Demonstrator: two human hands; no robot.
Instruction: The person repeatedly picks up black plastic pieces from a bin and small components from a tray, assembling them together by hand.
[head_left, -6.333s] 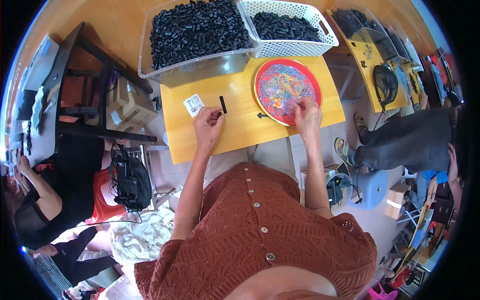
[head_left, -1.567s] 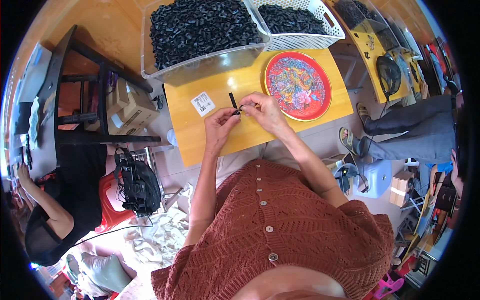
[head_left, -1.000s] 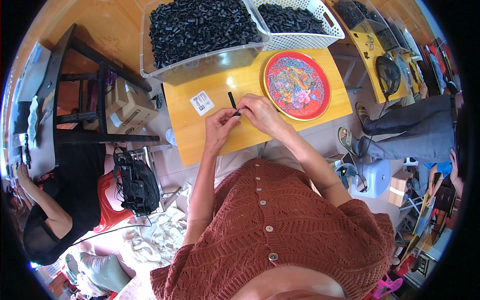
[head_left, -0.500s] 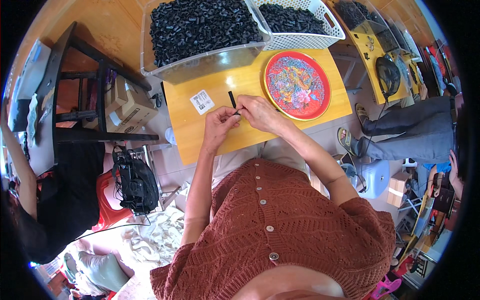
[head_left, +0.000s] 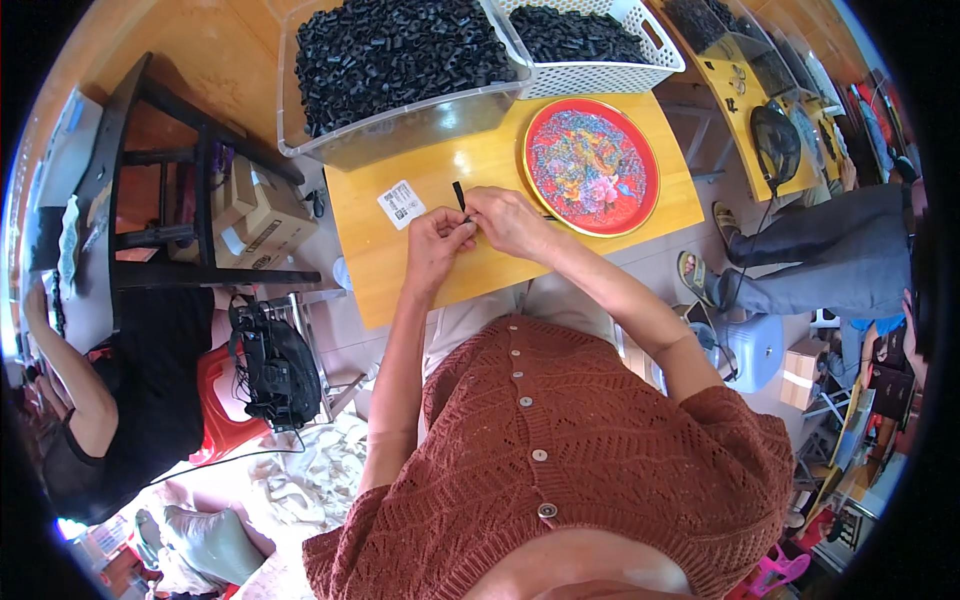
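Observation:
My left hand (head_left: 436, 245) and my right hand (head_left: 508, 222) meet over the front of the yellow table. Each has its thumb and fingers pinched together, on a small dark piece (head_left: 467, 220) mostly hidden between the fingertips. A thin black strip (head_left: 459, 194) sticks out just past the fingers of my right hand; whether it is held or lies on the table I cannot tell. A dark tip (head_left: 549, 217) shows by my right wrist. Right of my hands sits a round red tray (head_left: 648, 188) with a gold edge and flower pattern, scattered with many tiny greyish pieces.
Behind, a clear plastic bin (head_left: 430, 125) heaped with small black parts stands beside a white basket (head_left: 608, 78) of similar parts. A printed white label (head_left: 400, 205) lies left. A person in black (head_left: 150, 370) sits at left; another person's legs (head_left: 830, 245) are at right.
The black strip leans more to the left. My hands stay pinched together at nearly the same place. The person at left has moved an arm.

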